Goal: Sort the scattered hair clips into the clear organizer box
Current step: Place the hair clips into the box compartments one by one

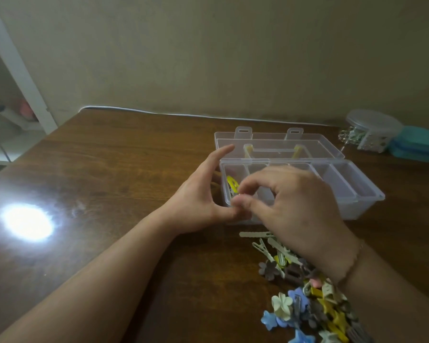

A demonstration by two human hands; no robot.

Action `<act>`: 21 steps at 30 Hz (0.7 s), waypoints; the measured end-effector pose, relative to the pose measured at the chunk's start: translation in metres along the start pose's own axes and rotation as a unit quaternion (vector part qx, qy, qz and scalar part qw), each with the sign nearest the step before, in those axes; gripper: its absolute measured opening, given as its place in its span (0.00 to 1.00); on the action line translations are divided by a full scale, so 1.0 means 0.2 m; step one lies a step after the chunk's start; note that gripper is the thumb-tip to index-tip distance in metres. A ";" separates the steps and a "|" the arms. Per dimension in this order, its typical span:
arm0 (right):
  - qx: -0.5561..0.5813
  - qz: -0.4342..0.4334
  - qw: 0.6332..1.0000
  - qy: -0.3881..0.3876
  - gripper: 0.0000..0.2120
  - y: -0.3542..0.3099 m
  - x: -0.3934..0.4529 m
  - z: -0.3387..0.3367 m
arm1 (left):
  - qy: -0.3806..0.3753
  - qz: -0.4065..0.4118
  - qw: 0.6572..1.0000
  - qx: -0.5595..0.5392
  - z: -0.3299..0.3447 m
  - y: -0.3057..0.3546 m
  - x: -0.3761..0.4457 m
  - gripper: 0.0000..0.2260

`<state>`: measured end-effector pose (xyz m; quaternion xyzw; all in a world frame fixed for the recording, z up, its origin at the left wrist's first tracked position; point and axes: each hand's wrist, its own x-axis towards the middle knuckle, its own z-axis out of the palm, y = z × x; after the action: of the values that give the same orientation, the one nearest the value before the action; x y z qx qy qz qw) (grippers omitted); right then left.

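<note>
The clear organizer box (357,191) lies open on the wooden table, its lid (307,142) flat behind it. A yellow clip (232,182) rests in the leftmost compartment. My left hand (201,196) presses against the box's left end, fingers spread, thumb at the front corner. My right hand (295,206) hovers over the left compartments, thumb and forefinger pinched together at the front edge; what they pinch is too small to tell. A heap of hair clips (312,305), pale, blue, yellow and brown, spreads on the table below my right wrist.
A round clear container (372,129) and a teal case (416,144) stand at the back right by the wall. A white cable (183,115) runs along the table's far edge. A bright glare (27,221) shines on the table at left.
</note>
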<state>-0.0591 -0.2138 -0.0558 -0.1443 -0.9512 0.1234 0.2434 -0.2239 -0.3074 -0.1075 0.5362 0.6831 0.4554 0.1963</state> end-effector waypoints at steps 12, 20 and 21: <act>-0.011 -0.002 0.972 -0.234 0.10 0.03 -0.10 -0.22 | 0.002 -0.016 1.000 -0.007 0.00 0.01 0.00 0.47; -0.079 -0.064 0.931 -0.350 0.12 0.00 -0.12 -0.17 | 0.003 -0.018 1.000 -0.003 0.00 0.03 0.00 0.48; -0.075 -0.063 0.934 -0.342 0.11 0.00 -0.11 -0.16 | 0.002 -0.019 1.000 -0.002 0.00 0.03 0.00 0.48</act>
<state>-0.0244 -0.2166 -0.0379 -0.0510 -0.9905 0.0781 -0.1012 -0.2203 -0.3076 -0.1030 0.5220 0.6925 0.4541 0.2045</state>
